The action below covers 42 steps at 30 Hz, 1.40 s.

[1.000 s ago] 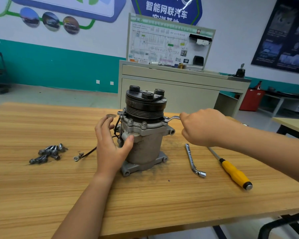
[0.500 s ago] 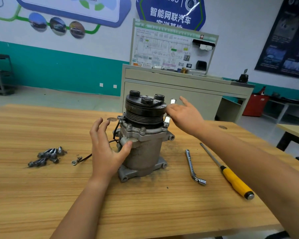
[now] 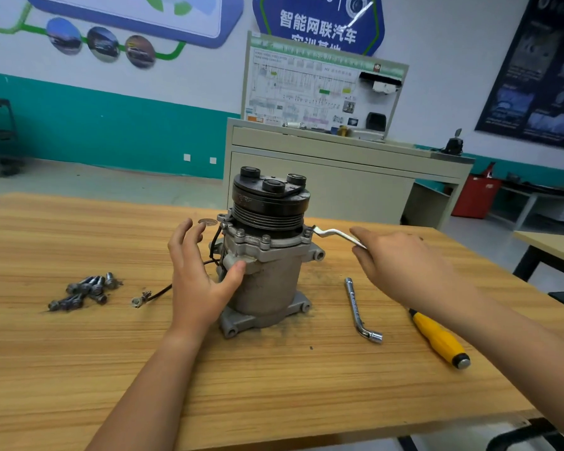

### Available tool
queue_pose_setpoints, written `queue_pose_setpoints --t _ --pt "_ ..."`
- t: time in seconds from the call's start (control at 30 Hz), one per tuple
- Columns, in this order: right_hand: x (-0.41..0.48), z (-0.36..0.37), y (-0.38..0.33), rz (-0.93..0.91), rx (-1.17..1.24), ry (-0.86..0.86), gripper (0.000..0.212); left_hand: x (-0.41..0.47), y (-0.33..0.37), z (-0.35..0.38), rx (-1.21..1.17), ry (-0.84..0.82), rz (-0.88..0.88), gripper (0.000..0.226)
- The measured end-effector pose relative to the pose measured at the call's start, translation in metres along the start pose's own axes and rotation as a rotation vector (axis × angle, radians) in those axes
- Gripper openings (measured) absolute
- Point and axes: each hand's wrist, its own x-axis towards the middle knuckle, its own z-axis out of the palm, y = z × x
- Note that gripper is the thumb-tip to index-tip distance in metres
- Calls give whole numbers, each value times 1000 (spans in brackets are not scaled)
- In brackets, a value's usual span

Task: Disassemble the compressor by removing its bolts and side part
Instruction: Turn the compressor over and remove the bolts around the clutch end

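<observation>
The right grip [image 3: 404, 268] pinches a wrench [image 3: 334, 235] by its handle between thumb and fingers, the ring end set on a bolt [image 3: 307, 233] at the right of the flange [image 3: 264, 246]. The left grip [image 3: 202, 281] is spread, thumb pressed on the compressor [image 3: 267, 281], which stands upright mid-surface.

Half a second ago the wrench was lifted up beside the pulley [image 3: 271, 203]. Now it is seated again with the handle pointing right, so I judge a fresh stroke on this bolt is starting. Several flange bolts are still in place.

Loose bolts [image 3: 85, 291] lie well left. The handle has free air to sweep over the surface [image 3: 306, 385], above the socket wrench [image 3: 358, 307] and screwdriver [image 3: 437, 336] at near right. The pulley just above crowds the ring end, and the surface's right edge is not far beyond the screwdriver.
</observation>
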Motion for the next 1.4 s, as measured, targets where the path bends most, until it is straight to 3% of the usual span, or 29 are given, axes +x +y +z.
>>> queue_pose_setpoints --t 0.2,0.47,0.73,0.87,0.97,1.07,1.17,1.33,1.4 --pt "6 -12 -16 -10 -172 -81 13 -1 1 0 -23 -6 5 68" --pt "12 -44 -65 -75 -318 -327 32 0 1 0 16 -16 -28 79" --pt "18 -37 -36 -146 -516 -279 36 -1 0 -1 -7 -6 -30 74" --pt "47 -23 -19 -129 -531 -314 24 0 0 0 2 -4 -30 75" --pt "70 -4 -13 -135 -438 -214 26 1 0 -1 2 6 -11 71" --pt "89 21 -7 -243 -406 8 33 3 3 -4 13 15 -4 71" --pt "96 33 -3 -256 -336 74 35 3 5 -5 15 16 -2 69" --pt "73 20 -2 24 101 289 25 1 6 -5 10 4 -13 69" --pt "55 16 -1 89 123 263 20 1 5 -3 14 -4 -22 71"
